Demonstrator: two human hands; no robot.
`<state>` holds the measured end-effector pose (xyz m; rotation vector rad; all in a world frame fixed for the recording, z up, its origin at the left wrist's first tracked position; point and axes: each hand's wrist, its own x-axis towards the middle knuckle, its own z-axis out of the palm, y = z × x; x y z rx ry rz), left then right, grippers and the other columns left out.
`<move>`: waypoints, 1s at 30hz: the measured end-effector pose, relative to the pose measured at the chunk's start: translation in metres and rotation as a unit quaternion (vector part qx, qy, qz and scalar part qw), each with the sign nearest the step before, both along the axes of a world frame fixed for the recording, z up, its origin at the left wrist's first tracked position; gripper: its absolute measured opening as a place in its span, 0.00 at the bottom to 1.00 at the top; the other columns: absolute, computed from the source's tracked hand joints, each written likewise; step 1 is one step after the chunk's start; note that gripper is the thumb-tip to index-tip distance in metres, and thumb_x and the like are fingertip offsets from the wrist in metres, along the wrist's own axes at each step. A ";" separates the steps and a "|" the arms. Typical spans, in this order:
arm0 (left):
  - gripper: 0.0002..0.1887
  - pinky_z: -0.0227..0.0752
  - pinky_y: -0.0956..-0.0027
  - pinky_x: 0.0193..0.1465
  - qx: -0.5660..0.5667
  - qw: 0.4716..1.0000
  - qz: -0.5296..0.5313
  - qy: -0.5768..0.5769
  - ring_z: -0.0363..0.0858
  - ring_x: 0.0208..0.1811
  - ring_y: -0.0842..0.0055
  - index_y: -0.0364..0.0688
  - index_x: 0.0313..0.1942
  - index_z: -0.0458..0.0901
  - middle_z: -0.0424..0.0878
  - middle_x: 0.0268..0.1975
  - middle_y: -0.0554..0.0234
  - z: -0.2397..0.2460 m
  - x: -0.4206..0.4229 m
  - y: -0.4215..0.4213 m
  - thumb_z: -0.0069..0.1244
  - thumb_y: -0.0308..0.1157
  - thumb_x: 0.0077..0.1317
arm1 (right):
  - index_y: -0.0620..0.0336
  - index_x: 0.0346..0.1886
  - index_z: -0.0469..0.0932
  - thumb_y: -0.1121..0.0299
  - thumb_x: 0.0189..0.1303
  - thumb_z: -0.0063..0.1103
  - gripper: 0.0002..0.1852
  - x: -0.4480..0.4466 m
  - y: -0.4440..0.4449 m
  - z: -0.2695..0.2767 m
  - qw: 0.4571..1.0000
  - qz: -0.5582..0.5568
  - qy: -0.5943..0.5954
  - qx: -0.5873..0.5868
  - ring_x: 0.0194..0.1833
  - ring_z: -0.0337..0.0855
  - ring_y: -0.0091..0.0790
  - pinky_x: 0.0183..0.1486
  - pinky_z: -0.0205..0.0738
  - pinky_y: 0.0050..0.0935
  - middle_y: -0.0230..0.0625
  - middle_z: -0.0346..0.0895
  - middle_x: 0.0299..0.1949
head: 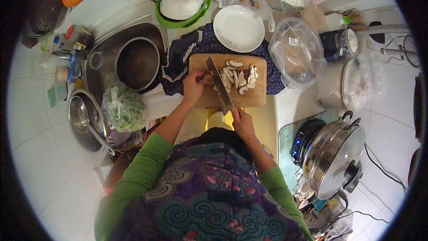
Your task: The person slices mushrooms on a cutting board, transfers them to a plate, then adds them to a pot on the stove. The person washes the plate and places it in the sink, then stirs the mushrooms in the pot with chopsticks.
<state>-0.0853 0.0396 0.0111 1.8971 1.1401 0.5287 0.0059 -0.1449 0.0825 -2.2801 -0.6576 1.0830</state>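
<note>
A wooden cutting board (pixel 259 98) lies before me on a dark blue patterned cloth (pixel 205 40). In my right hand (pixel 243 124) is the handle of a cleaver (pixel 219 82), its long blade slanting up and left across the board. My left hand (pixel 194 88) holds a brownish mushroom piece (pixel 208 79) with its fingertips, just left of the blade. Sliced mushrooms (pixel 235 76) with pale flesh and dark edges are spread over the board's right half. The blade hides part of the slices next to it.
Behind the board stands a white plate (pixel 238 28). To the left is a metal sink (pixel 107 45) with a round pot (pixel 137 63), and bagged greens (pixel 123 108) nearby. A lidded steamer pot (pixel 334 160) sits at right on an electric cooker (pixel 306 142). A plastic-wrapped bowl (pixel 297 53) flanks the board.
</note>
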 end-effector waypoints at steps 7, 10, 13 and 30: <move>0.11 0.71 0.68 0.36 -0.012 1.000 -0.006 0.004 0.79 0.31 0.65 0.35 0.35 0.79 0.79 0.30 0.52 -0.001 0.001 -0.001 0.54 0.22 0.48 | 0.56 0.45 0.74 0.48 0.63 0.38 0.23 0.002 -0.006 0.012 1.000 0.018 0.006 -0.012 0.32 0.77 0.55 0.35 0.69 0.46 0.52 0.76 0.28; 0.11 0.71 0.68 0.37 -0.023 1.000 -0.014 0.011 0.79 0.33 0.64 0.35 0.36 0.79 0.79 0.32 0.52 -0.003 0.002 0.001 0.54 0.22 0.49 | 0.56 0.44 0.75 0.49 0.63 0.38 0.23 0.001 0.002 -0.002 0.999 0.023 -0.026 0.010 0.33 0.76 0.56 0.36 0.69 0.47 0.53 0.76 0.28; 0.11 0.70 0.67 0.37 0.016 1.000 -0.013 -0.010 0.78 0.32 0.62 0.35 0.35 0.78 0.78 0.32 0.51 0.002 0.002 -0.001 0.54 0.23 0.49 | 0.56 0.43 0.74 0.49 0.63 0.38 0.22 0.002 0.002 -0.011 0.999 0.026 -0.031 0.018 0.34 0.76 0.57 0.36 0.69 0.48 0.54 0.76 0.29; 0.11 0.72 0.69 0.33 -0.021 1.000 -0.002 -0.021 0.80 0.26 0.69 0.36 0.35 0.77 0.80 0.24 0.55 0.020 0.001 -0.015 0.55 0.27 0.49 | 0.58 0.42 0.75 0.46 0.63 0.37 0.25 0.002 -0.007 0.006 0.998 -0.023 0.054 -0.009 0.32 0.77 0.56 0.34 0.69 0.45 0.53 0.76 0.27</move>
